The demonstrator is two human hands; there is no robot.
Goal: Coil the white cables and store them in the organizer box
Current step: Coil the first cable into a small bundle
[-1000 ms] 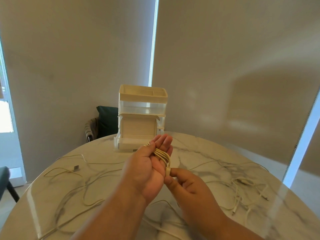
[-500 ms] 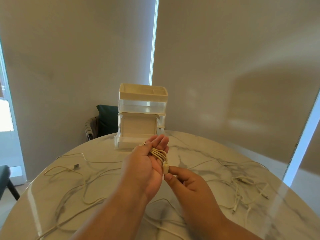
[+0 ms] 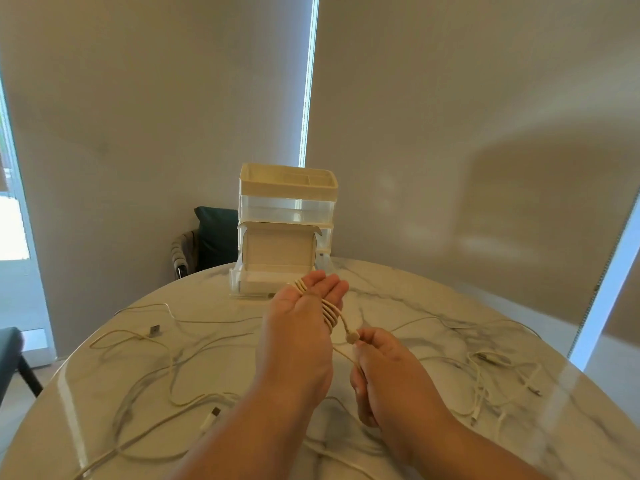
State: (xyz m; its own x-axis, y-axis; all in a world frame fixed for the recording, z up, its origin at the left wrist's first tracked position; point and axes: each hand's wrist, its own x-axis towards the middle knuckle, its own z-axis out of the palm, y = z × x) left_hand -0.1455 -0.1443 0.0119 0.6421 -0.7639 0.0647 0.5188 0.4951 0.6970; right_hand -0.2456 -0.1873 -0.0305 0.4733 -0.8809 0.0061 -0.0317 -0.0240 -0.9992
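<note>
White cable [image 3: 330,311]: about 5 turns wound around the left hand [image 3: 298,327], held above the table's middle, in front of the organizer box [image 3: 287,202] and not touching it.
Left hand: palm up, fingers straight and pressed together, thumb folded over the turns and pinning them.
Right hand [image 3: 384,368]: just beside the left and lower, thumb and forefinger pinching the cable's connector end [image 3: 351,337]. Other fingers are curled under. A short free run goes from the coil to that connector, and 1 more strand drops from the coil past the right hand.
Organizer box: upright at the far edge of the marble table [image 3: 415,306], open tray on top, clear section below, bottom drawer pulled out toward the person.
Loose white cables [image 3: 173,358] sprawl on the left half of the table, 1 ending in a USB plug [image 3: 154,330]. Another tangle [image 3: 491,375] lies on the right, well apart from both hands.
Dark chair [image 3: 214,237] behind the table, left of the box.
</note>
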